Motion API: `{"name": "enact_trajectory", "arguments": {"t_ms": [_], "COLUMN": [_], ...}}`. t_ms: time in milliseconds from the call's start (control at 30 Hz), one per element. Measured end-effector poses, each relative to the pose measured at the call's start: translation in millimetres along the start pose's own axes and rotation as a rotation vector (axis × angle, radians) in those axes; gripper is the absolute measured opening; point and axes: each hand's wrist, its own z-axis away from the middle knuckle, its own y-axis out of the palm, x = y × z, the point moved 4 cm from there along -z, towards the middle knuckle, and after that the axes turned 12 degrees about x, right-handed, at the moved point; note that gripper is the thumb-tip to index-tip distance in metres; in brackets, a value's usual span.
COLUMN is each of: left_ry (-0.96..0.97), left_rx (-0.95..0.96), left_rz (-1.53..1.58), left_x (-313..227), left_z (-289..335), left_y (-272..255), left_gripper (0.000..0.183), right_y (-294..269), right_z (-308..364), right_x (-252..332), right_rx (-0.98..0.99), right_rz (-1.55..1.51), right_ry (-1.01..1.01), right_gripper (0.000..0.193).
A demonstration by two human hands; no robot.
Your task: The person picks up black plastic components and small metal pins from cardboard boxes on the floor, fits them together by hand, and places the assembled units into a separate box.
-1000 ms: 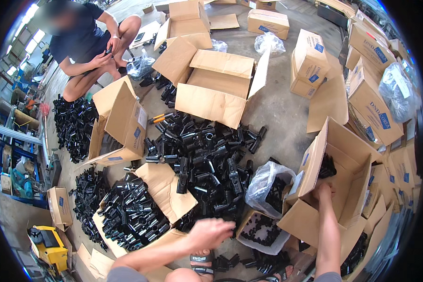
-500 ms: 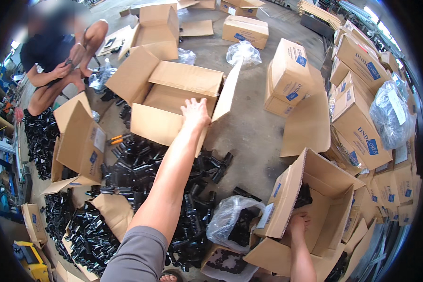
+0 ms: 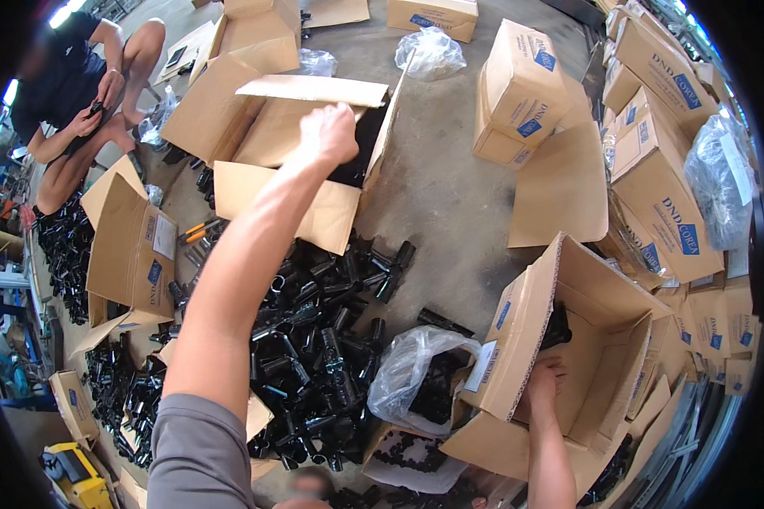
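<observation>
My left hand (image 3: 329, 136) is closed on the edge of a flat cardboard sheet (image 3: 272, 136) inside an open cardboard box (image 3: 289, 191) ahead of me. Beside the lifted sheet, dark contents (image 3: 365, 148) show at the box's right side. My right hand (image 3: 545, 380) is down inside another open box (image 3: 505, 360) at the lower right. Its fingers are extended along the inner left side, apparently around nothing, though part of the hand is hidden by the wall. A black part (image 3: 558, 327) lies just beyond those fingers.
Black tubular parts (image 3: 323, 339) lie heaped on the floor between the boxes. A clear plastic bag (image 3: 416, 373) holds small black pieces. Stacked cartons (image 3: 666, 204) line the right. A seated person (image 3: 85, 93) handles a small dark thing at the upper left. Orange-handled tools (image 3: 199, 229) lie left.
My left hand has gone from spread on the cardboard sheet to closed on its edge, and the sheet is lifted, baring dark contents. My right hand stays in its box. The view has shifted.
</observation>
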Motion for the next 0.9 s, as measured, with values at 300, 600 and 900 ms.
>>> {"name": "enact_trajectory", "arguments": {"t_ms": [300, 600, 900], "left_ry": [0.195, 0.679, 0.704], "left_rx": [-0.946, -0.500, -0.559], "left_rz": [-0.151, 0.605, 0.932], "left_x": [-11, -174, -198], "left_z": [147, 187, 145], "left_y": [-161, 15, 64], "left_gripper": [0.014, 0.068, 0.071], "right_y": [2, 76, 57], "right_z": [1, -93, -86], "right_x": [1, -38, -42], "right_rx": [-0.053, -0.135, 0.157], "right_rz": [0.255, 0.726, 0.329], "right_ry": [-0.013, -0.091, -0.148], "right_gripper": [0.074, 0.068, 0.069]}}
